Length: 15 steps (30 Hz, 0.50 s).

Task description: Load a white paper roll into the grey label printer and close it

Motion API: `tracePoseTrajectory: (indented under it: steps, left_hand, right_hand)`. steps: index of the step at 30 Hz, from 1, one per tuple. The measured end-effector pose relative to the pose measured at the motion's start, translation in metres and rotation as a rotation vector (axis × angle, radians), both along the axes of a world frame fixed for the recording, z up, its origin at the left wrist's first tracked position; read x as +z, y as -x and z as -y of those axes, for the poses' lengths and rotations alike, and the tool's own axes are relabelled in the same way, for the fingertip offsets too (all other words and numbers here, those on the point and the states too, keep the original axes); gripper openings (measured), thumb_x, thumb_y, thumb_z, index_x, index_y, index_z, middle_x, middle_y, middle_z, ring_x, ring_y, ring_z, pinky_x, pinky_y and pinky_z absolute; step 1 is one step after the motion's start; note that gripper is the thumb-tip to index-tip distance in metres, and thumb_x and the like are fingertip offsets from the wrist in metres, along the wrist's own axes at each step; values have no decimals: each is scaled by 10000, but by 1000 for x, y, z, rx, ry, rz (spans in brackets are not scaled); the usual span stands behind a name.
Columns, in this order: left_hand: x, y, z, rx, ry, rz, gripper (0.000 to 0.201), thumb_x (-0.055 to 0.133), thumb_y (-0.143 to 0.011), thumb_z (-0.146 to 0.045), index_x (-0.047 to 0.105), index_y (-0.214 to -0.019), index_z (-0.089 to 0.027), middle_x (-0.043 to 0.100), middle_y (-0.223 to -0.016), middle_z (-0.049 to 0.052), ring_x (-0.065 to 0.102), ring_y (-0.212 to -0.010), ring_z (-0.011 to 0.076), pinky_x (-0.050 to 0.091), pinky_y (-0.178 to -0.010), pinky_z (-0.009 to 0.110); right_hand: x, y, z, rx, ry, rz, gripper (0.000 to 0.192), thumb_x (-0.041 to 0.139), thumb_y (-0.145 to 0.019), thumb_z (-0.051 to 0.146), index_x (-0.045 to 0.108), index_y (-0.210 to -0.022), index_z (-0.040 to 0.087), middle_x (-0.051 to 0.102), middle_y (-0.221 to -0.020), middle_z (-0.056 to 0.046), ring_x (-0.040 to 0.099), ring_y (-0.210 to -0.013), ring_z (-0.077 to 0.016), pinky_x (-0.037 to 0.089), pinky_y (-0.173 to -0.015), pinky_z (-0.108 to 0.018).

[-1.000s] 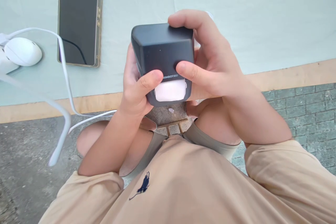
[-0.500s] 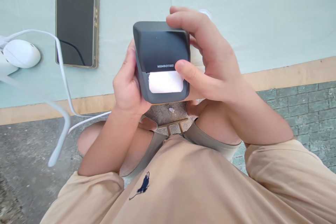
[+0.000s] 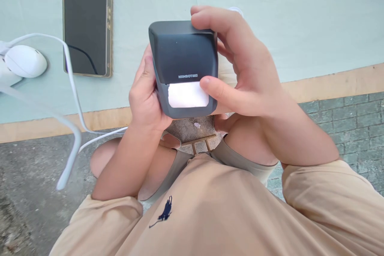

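Both hands hold a dark grey label printer (image 3: 183, 54) above the table's front edge. My left hand (image 3: 145, 96) wraps its left side and underside. My right hand (image 3: 240, 68) grips the right side, fingers over the top back corner, thumb resting at the edge of the white label paper (image 3: 187, 95) that shows in the front slot. White lettering sits just above the slot.
A black smartphone (image 3: 85, 26) lies screen up on the pale green tablecloth (image 3: 300, 16) at the back left. A white mouse-shaped device (image 3: 25, 61) and white cables (image 3: 72, 88) lie at the left. The table's wooden edge (image 3: 330, 84) runs across; paved ground lies below.
My left thumb has come off the printer's front and moved to its left side. The printer has tilted up slightly, so more of the white label shows.
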<state>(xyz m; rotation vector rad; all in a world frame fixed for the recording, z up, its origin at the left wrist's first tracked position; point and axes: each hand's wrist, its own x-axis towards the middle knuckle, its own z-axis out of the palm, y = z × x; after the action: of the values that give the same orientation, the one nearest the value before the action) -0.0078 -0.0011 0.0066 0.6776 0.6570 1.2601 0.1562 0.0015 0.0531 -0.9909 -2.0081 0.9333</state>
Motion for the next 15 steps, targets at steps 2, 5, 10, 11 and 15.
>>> tracePoseTrajectory:
  steps: [2, 5, 10, 11, 15]
  left_hand:
    - [-2, 1, 0, 6, 24, -21, 258, 402, -894, -349, 603, -1009, -237, 649, -953, 15, 535, -1089, 273, 378, -1038, 449]
    - [-4, 2, -1, -4, 40, -2, 229, 427, -872, -340, 606, -984, -252, 643, -945, 23, 546, -1077, 277, 389, -1032, 483]
    - [0, 0, -2, -52, -33, 24, 372, 343, -878, -482, 603, -931, -221, 649, -998, 35, 424, -1279, 276, 332, -1119, 487]
    - [0, 0, -2, -75, -49, 16, 413, 330, -870, -523, 600, -953, -221, 644, -1045, 37, 363, -1336, 277, 320, -1133, 479]
    - [-2, -1, -1, -154, -94, 21, 316, 505, -784, -405, 555, -1069, -279, 618, -1133, 42, 400, -1319, 314, 385, -1079, 511]
  right_hand:
    - [0, 0, -1, -11, 0, 18, 476, 561, -802, 267, 420, -1240, 146, 420, -1363, -71, 359, -1363, -117, 399, -1151, -239]
    - [4, 1, 0, -61, 16, 14, 496, 604, -774, 294, 436, -1219, 154, 449, -1330, -48, 431, -1289, -100, 461, -1081, -226]
    - [18, 4, 0, -250, -138, 123, 391, 608, -776, 359, 519, -1071, 117, 539, -1145, -22, 505, -1038, -90, 467, -772, -193]
    - [20, 5, -1, -316, -180, 121, 334, 592, -793, 359, 513, -1028, 135, 553, -1089, -1, 513, -893, -51, 432, -721, -187]
    - [22, 8, -13, -470, -171, -55, 119, 507, -855, 273, 446, -863, 172, 563, -863, 68, 357, -505, 46, 277, -526, -183]
